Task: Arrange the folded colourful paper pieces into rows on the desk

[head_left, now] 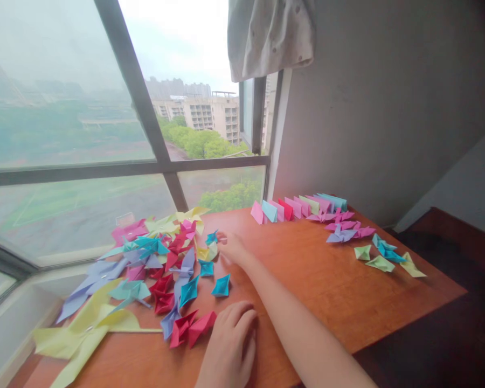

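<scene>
My right hand (231, 248) reaches to the right edge of a heap of folded paper. Its fingertips are closed on a small blue paper boat (212, 237). A pale yellow folded piece (212, 251) lies just below those fingers. Nearer to me, my left hand (231, 342) rests on the table with its fingers curled in; nothing shows in them. Beside it are a red paper boat (202, 327) and a blue paper boat (221, 286). Another blue paper boat (189, 291) sits further left, against a purple folded piece (185, 269).
A yellow paper pinwheel (89, 326) on a stick lies at the front left. Folded paper cards (294, 208) stand in a row at the back of the wooden table (307, 269). Paper cranes (341, 233) and green boats (380, 263) lie at the right. Windows border the left.
</scene>
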`<state>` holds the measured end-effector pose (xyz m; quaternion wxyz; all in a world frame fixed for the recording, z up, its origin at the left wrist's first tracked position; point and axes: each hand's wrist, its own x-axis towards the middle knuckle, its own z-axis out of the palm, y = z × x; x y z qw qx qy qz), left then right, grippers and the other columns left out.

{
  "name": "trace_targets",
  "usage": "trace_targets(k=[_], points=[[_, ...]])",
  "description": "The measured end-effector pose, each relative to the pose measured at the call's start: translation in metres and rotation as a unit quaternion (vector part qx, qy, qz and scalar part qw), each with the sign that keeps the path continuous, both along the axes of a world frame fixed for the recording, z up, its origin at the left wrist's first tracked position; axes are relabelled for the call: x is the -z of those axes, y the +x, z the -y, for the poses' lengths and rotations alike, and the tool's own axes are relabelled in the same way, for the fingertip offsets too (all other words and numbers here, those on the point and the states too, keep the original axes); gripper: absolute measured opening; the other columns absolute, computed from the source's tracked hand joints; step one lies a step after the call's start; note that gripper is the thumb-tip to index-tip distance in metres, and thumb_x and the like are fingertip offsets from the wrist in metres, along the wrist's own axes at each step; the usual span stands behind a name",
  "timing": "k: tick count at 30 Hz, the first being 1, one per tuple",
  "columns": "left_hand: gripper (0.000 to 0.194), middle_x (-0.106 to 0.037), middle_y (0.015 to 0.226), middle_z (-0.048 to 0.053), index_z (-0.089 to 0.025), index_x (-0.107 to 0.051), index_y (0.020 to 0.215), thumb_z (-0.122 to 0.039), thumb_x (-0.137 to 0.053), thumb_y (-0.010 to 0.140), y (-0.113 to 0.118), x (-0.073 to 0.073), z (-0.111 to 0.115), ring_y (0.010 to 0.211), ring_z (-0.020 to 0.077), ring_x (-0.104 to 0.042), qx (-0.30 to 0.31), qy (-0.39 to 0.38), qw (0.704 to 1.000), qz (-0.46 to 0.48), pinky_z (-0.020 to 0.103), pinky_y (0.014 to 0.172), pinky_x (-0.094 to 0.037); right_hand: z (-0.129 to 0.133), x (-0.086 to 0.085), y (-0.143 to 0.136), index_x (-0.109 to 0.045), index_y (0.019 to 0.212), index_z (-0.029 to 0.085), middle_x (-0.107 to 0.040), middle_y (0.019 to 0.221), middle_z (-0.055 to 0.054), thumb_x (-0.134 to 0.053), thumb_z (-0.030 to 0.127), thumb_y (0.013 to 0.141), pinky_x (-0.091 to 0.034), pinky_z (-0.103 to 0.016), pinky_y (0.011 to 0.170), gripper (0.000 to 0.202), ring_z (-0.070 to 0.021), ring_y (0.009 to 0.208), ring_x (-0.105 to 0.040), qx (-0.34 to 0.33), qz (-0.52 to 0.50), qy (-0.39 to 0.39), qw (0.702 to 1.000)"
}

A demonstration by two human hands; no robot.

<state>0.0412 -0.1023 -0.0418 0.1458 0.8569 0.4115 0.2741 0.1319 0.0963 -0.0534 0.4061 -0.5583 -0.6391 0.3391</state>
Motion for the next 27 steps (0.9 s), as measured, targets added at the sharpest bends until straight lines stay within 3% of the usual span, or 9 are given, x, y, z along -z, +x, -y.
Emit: trace_targets(k=[4,7,10,14,18,20,21,23,27], points=[[0.033,-0.064,0.122,0.011,-0.023,-0.064,0.111,-0.009,-0.049,0.086,0.0,0.001,-0.002,0.112,0.0261,-0.062,0.007,0.008,1.0,-0.015,0.043,0.094,-0.056,0.012,0.0,0.012,-0.067,0.111,0.019,-0.072,0.108,-0.005,-0.056,0.007,0.073,-0.055,-0.025,0.077,0.041,-0.0153,0.088,-0.069,-0.005,-0.025,0.013,1.0],[0.032,-0.064,0.121,0.011,-0.023,-0.064,0.111,-0.01,-0.049,0.086,0.0,0.002,-0.004,0.111,0.0266,-0.063,0.011,0.016,0.999,-0.029,0.043,0.093,-0.056,0.04,0.0,0.05,-0.067,0.111,0.019,-0.072,0.109,-0.006,-0.054,0.011,0.076,-0.056,-0.029,0.079,0.038,-0.0167,0.089,-0.069,0.025,-0.028,0.034,0.999],[0.03,-0.065,0.12,0.011,-0.023,-0.065,0.11,-0.011,-0.05,0.087,0.0,0.001,-0.004,0.11,0.0265,-0.063,0.018,0.023,0.999,-0.042,0.043,0.091,-0.057,0.073,0.0,0.116,-0.067,0.111,0.019,-0.07,0.113,-0.009,-0.054,0.019,0.08,-0.055,-0.035,0.086,0.034,-0.0201,0.099,-0.067,0.073,-0.024,0.056,0.995],[0.028,-0.066,0.119,0.011,-0.022,-0.065,0.109,-0.013,-0.05,0.087,0.0,0.0,-0.005,0.109,0.0264,-0.063,0.028,0.042,0.997,-0.06,0.043,0.09,-0.058,0.115,-0.001,0.241,-0.067,0.108,0.017,-0.071,0.108,-0.013,-0.057,0.034,0.081,-0.053,-0.041,0.087,0.034,-0.0241,0.095,-0.068,0.209,0.012,0.101,0.973],[0.028,-0.066,0.119,0.01,-0.024,-0.065,0.11,-0.013,-0.051,0.087,0.001,0.002,-0.006,0.109,0.026,-0.064,0.043,0.06,0.995,-0.065,0.041,0.09,-0.058,0.152,-0.006,0.375,-0.07,0.1,0.018,-0.072,0.102,-0.014,-0.057,0.043,0.078,-0.052,-0.041,0.083,0.036,-0.0259,0.091,-0.067,0.383,0.083,0.139,0.91],[0.03,-0.066,0.12,0.009,-0.024,-0.064,0.112,-0.014,-0.051,0.087,0.001,0.003,-0.006,0.11,0.0259,-0.063,0.044,0.064,0.995,-0.066,0.041,0.09,-0.057,0.167,-0.007,0.427,-0.071,0.098,0.019,-0.072,0.099,-0.013,-0.054,0.044,0.078,-0.051,-0.04,0.082,0.036,-0.0256,0.088,-0.067,0.458,0.117,0.134,0.871],[0.03,-0.066,0.121,0.009,-0.024,-0.064,0.113,-0.014,-0.052,0.087,0.001,0.003,-0.006,0.11,0.0259,-0.063,0.043,0.065,0.995,-0.068,0.041,0.09,-0.057,0.173,-0.006,0.447,-0.072,0.095,0.02,-0.072,0.099,-0.013,-0.054,0.043,0.076,-0.051,-0.04,0.083,0.034,-0.0262,0.089,-0.066,0.475,0.132,0.124,0.861],[0.03,-0.066,0.121,0.009,-0.024,-0.063,0.114,-0.015,-0.052,0.088,0.002,0.005,-0.007,0.109,0.0258,-0.063,0.041,0.068,0.994,-0.072,0.041,0.09,-0.057,0.18,0.0,0.475,-0.074,0.09,0.021,-0.072,0.103,-0.011,-0.058,0.043,0.072,-0.05,-0.039,0.085,0.032,-0.0279,0.095,-0.066,0.462,0.148,0.088,0.87],[0.029,-0.066,0.12,0.009,-0.024,-0.063,0.115,-0.016,-0.054,0.088,0.003,0.006,-0.007,0.108,0.0256,-0.063,0.04,0.078,0.993,-0.078,0.041,0.089,-0.057,0.175,0.019,0.495,-0.074,0.097,0.02,-0.073,0.105,-0.01,-0.065,0.048,0.067,-0.053,-0.039,0.082,0.042,-0.0301,0.096,-0.067,0.39,0.074,0.006,0.918]])
